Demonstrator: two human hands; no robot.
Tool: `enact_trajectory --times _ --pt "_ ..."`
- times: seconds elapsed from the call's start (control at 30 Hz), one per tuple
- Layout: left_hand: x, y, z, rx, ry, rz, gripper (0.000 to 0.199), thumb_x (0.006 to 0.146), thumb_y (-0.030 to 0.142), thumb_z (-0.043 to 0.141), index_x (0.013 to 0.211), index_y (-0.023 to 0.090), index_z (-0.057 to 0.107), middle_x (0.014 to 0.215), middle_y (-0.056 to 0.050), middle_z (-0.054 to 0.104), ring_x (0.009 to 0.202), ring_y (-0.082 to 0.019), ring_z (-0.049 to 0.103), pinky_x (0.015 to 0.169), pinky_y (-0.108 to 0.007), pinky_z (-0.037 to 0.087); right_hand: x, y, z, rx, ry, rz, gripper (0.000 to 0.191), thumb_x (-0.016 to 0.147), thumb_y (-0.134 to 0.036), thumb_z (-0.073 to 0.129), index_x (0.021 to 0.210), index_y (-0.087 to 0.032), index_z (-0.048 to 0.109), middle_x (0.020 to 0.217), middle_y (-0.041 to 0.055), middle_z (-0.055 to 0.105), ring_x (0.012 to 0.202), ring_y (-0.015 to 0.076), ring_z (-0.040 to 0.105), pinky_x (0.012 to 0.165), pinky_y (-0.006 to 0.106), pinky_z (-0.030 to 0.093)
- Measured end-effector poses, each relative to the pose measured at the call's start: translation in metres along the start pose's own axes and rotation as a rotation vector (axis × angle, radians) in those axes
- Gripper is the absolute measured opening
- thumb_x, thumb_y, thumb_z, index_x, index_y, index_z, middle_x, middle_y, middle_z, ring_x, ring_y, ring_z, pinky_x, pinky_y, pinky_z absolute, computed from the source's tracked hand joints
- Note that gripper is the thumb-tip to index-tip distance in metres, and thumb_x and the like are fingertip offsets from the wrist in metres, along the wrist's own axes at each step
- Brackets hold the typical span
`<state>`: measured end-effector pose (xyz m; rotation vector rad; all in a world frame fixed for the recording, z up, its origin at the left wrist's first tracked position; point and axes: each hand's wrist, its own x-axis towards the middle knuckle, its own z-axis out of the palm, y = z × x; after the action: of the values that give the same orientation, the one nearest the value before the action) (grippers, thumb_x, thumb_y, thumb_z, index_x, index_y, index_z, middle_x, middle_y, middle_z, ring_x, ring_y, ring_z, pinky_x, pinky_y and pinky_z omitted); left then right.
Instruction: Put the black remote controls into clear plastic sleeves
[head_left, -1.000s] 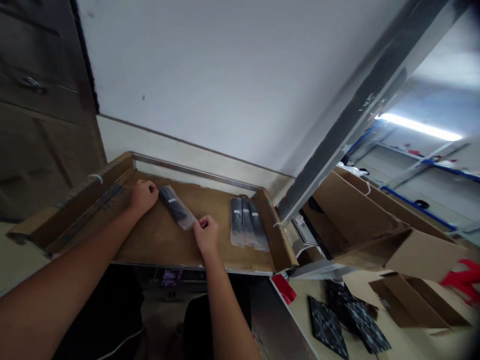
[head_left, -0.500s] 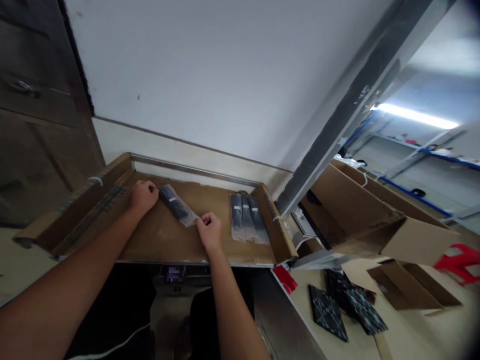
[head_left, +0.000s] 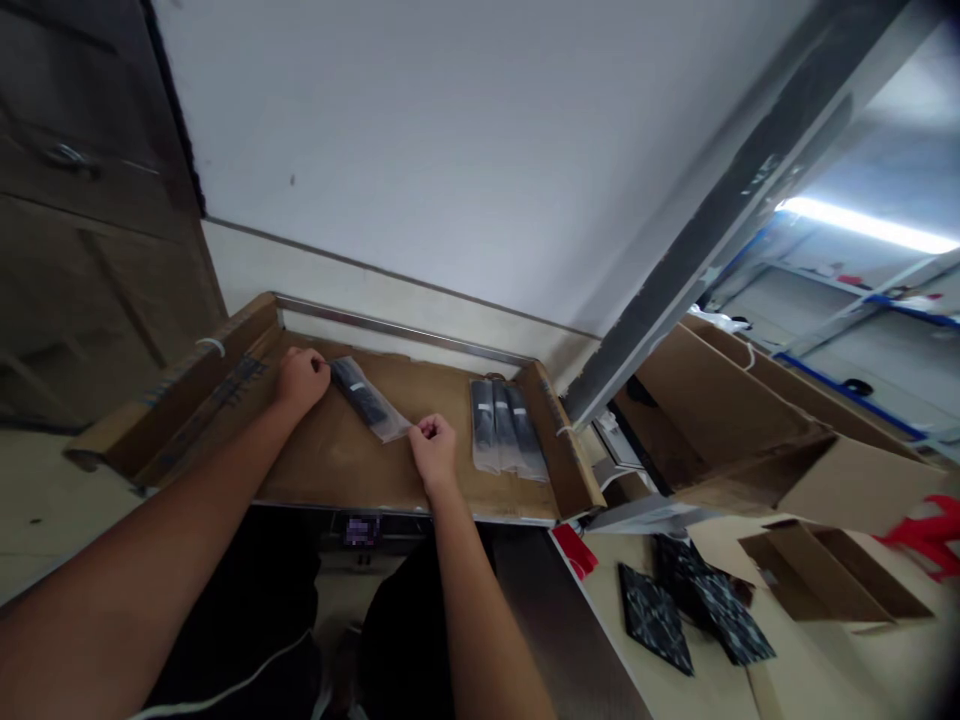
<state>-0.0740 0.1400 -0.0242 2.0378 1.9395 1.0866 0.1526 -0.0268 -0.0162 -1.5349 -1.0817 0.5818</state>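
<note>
A clear plastic packet (head_left: 364,395) with a long dark item and a small white label inside slants across the cardboard-lined tray (head_left: 337,470). At its lower right end, my right hand (head_left: 435,455) pinches the loose plastic edge. My left hand (head_left: 302,380) is closed at the upper left end, its fingertips meeting the packet there; exactly what they grip is partly hidden. Three similar packets (head_left: 508,430) lie side by side near the tray's right wall, with a dark loop showing at their top.
A pale panel (head_left: 450,150) rises behind the tray, and a grey metal post (head_left: 720,230) slants up at right. Open cardboard boxes (head_left: 720,420) stand beyond it. Dark patterned pieces (head_left: 656,615) and a red item (head_left: 576,550) lie lower right.
The whole view has shifted slightly, so most things sit a little further right. Both hands keep their places at the packet's ends.
</note>
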Motion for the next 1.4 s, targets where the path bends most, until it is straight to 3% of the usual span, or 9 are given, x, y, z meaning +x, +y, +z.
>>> enact_trajectory --times 0.07,0.2,0.33,0.6,1.0,1.4 --pt "-0.0001 -0.0003 0.0000 -0.002 0.002 0.007 0.018 0.078 0.021 0.051 0.084 0.016 0.067 0.086 -0.010 0.062 0.092 -0.024 0.057 0.090 -0.035 0.046 -0.0001 0.0004 0.0007 0.003 -0.005 -0.009 0.007 0.064 -0.026 0.057 0.068 -0.020 0.054 0.060 -0.0059 0.047 0.058 0.0119 0.044 0.056 0.024 0.034" --pt "-0.0002 -0.0014 0.0001 -0.014 -0.010 0.015 0.020 0.078 0.021 0.052 0.086 0.014 0.068 0.086 -0.011 0.061 0.090 -0.023 0.054 0.090 -0.035 0.045 -0.0012 0.0013 0.0018 0.004 -0.041 -0.051 0.028 0.064 -0.024 0.061 0.091 -0.019 0.061 0.065 -0.0075 0.047 0.060 0.0117 0.047 0.060 0.023 0.038" --pt "-0.0009 0.0007 -0.0014 -0.027 -0.006 0.000 0.021 0.078 0.022 0.053 0.088 0.013 0.069 0.086 -0.010 0.060 0.088 -0.022 0.054 0.089 -0.035 0.045 -0.0026 0.0004 0.0018 -0.087 -0.070 -0.063 0.014 0.070 -0.029 0.060 0.078 -0.018 0.065 0.064 -0.0047 0.050 0.062 0.0126 0.048 0.061 0.024 0.036" --pt "-0.0021 0.0006 0.0003 0.004 0.011 -0.003 0.017 0.077 0.024 0.053 0.083 0.018 0.068 0.085 -0.008 0.062 0.090 -0.024 0.058 0.087 -0.033 0.046 -0.0044 -0.0064 0.0001 -0.058 -0.043 -0.043 0.011 0.071 -0.029 0.059 0.068 -0.019 0.057 0.059 -0.0056 0.048 0.057 0.0118 0.044 0.057 0.023 0.034" --pt "-0.0020 0.0019 -0.0027 0.031 0.001 0.047 0.021 0.077 0.023 0.053 0.086 0.014 0.070 0.083 -0.009 0.063 0.088 -0.022 0.057 0.087 -0.033 0.047 -0.0030 -0.0025 0.0009 -0.052 -0.029 -0.045 0.007 0.070 -0.027 0.057 0.068 -0.020 0.055 0.060 -0.0056 0.047 0.058 0.0121 0.045 0.056 0.023 0.034" --pt "-0.0016 0.0015 -0.0003 0.005 -0.025 -0.006 0.019 0.075 0.027 0.051 0.083 0.020 0.067 0.087 -0.009 0.063 0.095 -0.025 0.058 0.092 -0.036 0.046 -0.0039 -0.0065 -0.0001 -0.036 -0.020 -0.054 0.008 0.069 -0.027 0.056 0.067 -0.020 0.054 0.058 -0.0061 0.046 0.057 0.0118 0.043 0.056 0.023 0.034"
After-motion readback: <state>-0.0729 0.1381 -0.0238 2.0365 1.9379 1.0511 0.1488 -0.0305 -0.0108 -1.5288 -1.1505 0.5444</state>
